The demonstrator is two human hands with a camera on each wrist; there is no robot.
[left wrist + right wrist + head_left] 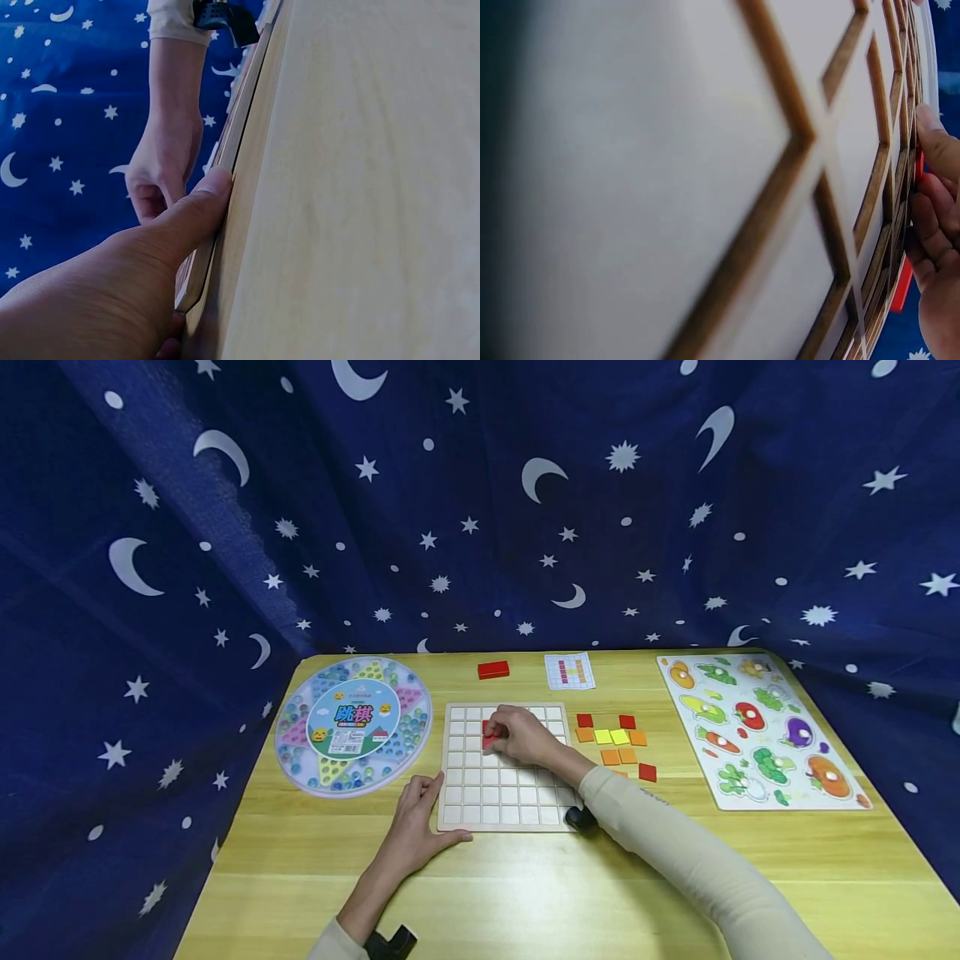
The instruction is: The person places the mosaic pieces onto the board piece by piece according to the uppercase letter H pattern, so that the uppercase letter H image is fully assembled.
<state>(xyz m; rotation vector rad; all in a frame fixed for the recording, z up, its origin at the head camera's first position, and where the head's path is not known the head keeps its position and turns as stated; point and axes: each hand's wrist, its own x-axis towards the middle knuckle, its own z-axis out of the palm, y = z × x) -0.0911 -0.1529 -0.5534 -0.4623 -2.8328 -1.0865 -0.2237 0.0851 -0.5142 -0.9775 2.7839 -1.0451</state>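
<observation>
A white square grid board [468,814] with light wooden dividers lies mid-table. My left hand [412,827] spans its near left corner, thumb along the near edge and fingers against the left side; the left wrist view shows the thumb [202,199] pressing the board's rim. Over the upper left cells, my right hand [521,735] pinches a red square tile [489,742], partly covered by the fingertips. Red also shows between thumb and fingers of that hand in the right wrist view. Whether the tile touches its cell I cannot tell.
Loose red, yellow and orange tiles [628,756] lie right of the board. Behind it are a red block [493,671] and a pattern card [569,671]. A round marble game [352,727] stands left, a vegetable puzzle [765,731] right. A starry curtain [480,568] hangs behind.
</observation>
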